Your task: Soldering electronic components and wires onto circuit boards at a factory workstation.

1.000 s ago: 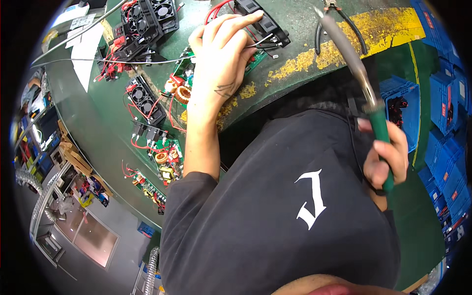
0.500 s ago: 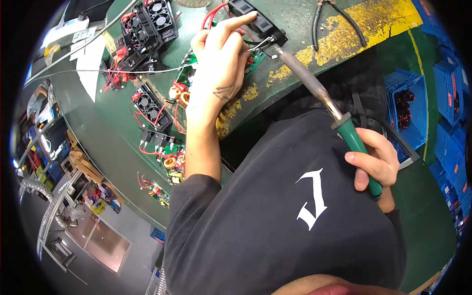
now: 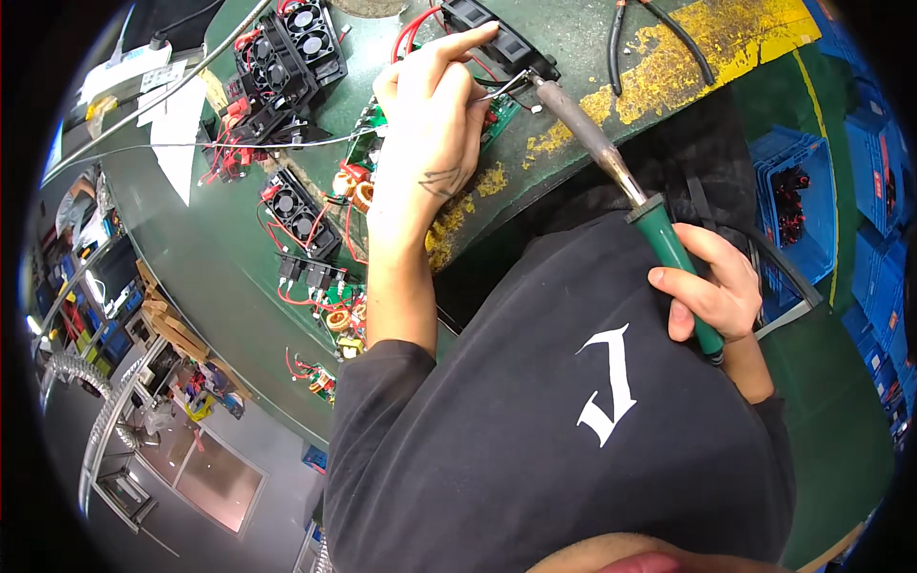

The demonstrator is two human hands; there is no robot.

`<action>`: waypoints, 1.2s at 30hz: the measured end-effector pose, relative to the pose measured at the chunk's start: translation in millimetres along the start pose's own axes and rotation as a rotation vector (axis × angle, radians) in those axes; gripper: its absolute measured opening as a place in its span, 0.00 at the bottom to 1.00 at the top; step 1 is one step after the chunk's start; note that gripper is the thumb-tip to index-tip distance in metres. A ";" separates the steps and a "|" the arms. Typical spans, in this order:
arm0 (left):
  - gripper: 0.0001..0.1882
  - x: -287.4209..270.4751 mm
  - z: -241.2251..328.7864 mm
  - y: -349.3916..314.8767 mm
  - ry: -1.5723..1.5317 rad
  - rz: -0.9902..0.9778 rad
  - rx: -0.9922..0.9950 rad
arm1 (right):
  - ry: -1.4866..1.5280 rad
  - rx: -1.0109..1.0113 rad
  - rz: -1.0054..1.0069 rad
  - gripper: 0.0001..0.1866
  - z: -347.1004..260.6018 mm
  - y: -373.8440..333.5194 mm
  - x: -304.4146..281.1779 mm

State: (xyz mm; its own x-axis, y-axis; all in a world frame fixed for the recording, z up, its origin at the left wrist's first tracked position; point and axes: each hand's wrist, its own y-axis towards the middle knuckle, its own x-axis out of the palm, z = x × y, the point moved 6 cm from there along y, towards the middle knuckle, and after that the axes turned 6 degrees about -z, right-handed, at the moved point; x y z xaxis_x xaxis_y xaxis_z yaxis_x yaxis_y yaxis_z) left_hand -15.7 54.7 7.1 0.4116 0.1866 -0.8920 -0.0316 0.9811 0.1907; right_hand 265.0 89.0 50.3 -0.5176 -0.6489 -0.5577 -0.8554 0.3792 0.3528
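Observation:
My right hand (image 3: 718,286) is wrapped round the green handle of a soldering iron (image 3: 585,122). The iron slants up and left; its tip meets a terminal at the near end of a black rectangular part (image 3: 489,36) with red wires. My left hand (image 3: 435,124) rests its index finger on that part, the other fingers curled round thin solder wire (image 3: 287,145). The solder's short end reaches the terminal beside the iron's tip. Beneath the left hand lies a green circuit board (image 3: 499,119), partly hidden by the fingers.
Black-handled pliers (image 3: 616,53) lie on the green bench near its worn yellow edge strip (image 3: 669,81). Fan assemblies (image 3: 277,72) and wired circuit boards stand to the left. Blue bins (image 3: 812,244), one holding dark and red parts, stand at the right below the bench.
The soldering iron and my right hand have shifted up and left, bringing the tip to the terminal. My left hand stays almost in place.

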 end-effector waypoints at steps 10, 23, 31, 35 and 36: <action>0.09 -2.3 -0.6 0.8 0.003 0.012 0.012 | -0.042 -0.046 0.019 0.22 3.0 -2.3 9.9; 0.09 4.4 -4.9 2.0 -0.097 0.105 0.106 | -0.030 -0.042 0.042 0.23 6.4 -4.2 11.2; 0.11 -3.1 4.4 6.8 -0.306 0.069 -0.094 | -0.030 -0.047 0.017 0.22 2.7 -1.0 12.2; 0.12 -10.6 12.7 11.9 -0.192 0.059 0.038 | -0.006 -0.030 0.008 0.22 2.4 -3.9 10.7; 0.12 -10.1 12.6 12.3 -0.181 0.061 0.035 | -0.025 -0.037 0.010 0.22 1.7 -4.0 9.7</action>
State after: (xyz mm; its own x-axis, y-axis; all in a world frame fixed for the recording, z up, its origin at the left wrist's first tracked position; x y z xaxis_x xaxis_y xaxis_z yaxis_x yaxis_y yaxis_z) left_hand -8.8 64.2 23.6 0.5670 0.2307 -0.7907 -0.0309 0.9652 0.2595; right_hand 263.4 82.4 42.2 -0.5269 -0.6283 -0.5724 -0.8492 0.3609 0.3855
